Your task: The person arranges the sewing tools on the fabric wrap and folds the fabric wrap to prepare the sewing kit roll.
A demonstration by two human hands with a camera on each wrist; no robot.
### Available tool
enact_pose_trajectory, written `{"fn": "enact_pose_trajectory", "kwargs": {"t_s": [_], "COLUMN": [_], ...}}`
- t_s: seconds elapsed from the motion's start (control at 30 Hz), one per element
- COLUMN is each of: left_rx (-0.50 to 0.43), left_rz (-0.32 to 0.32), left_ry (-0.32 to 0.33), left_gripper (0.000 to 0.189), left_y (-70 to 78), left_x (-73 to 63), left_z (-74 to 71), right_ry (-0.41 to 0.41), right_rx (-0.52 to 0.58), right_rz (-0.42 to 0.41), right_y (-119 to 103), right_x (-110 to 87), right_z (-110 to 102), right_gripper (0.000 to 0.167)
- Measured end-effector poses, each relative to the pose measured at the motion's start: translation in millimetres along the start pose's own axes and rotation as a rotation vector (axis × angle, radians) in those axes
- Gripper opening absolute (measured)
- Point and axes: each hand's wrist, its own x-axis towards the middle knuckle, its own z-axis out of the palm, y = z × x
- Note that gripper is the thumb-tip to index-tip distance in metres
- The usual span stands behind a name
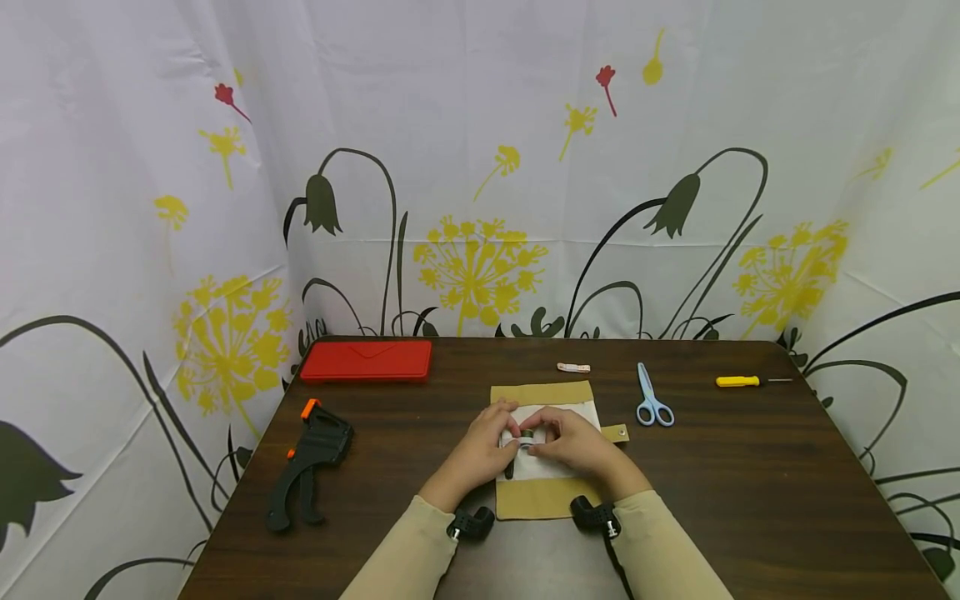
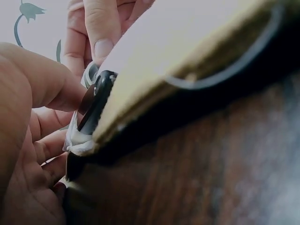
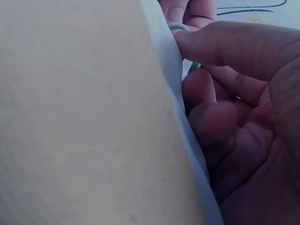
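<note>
A tan fabric case [image 1: 536,500] lies unfolded on the table, its inside white, with a snap tab [image 1: 617,433] at the right. My right hand [image 1: 576,440] pinches a small thread spool [image 1: 527,437], pale-rimmed with a green and white side, over the white part. Facing it, my left hand [image 1: 483,446] has its thumb and curled fingers at a clear, shiny pocket edge [image 2: 71,133] of the case. A black rounded piece [image 2: 99,101] and a brown flat piece lie by the left thumb. The fingers partly hide the spool.
Behind the case lies a small white strip [image 1: 573,367], with light blue scissors [image 1: 654,400] and a yellow-handled screwdriver [image 1: 738,381] to the right. On the left are a red box [image 1: 366,360] and a black clamp [image 1: 315,458] with orange parts. A patterned curtain surrounds the table.
</note>
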Motion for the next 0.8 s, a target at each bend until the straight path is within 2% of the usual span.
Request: {"fn": "enact_pose_trajectory", "kwargs": {"t_s": [0.3, 0.4, 0.47, 0.53, 0.63, 0.8], "left_rx": [0.034, 0.045, 0.052, 0.053, 0.065, 0.084], "left_rz": [0.005, 0.007, 0.002, -0.011, -0.031, -0.032], "left_ry": [-0.005, -0.019, -0.031, -0.046, -0.065, -0.09], "left_gripper": [0.018, 0.024, 0.026, 0.028, 0.031, 0.044], "left_y": [-2.0, -2.1, -1.5, -1.3, -2.2, -3.5], "left_x": [0.5, 0.3, -0.2, -1.0, -2.0, -2.8], "left_z": [1.0, -0.6, -2.1, -2.9, -2.3, 0.4], "right_ry": [-0.04, -0.031, -0.009, 0.038, 0.154, 0.393], "right_rx": [0.046, 0.132, 0.235, 0.348, 0.466, 0.52], "right_rz": [0.008, -0.014, -0.022, -0.023, -0.032, -0.117], "right_y": [0, 2, 3, 4, 4, 7], "right_x": [-0.9, -0.9, -1.3, -3.0, -7.2, -19.6], "right_z": [-2, -4, -5, -7, -13, -36], "right_gripper": [0.04, 0.039, 0.037, 0.033, 0.031, 0.031]}}
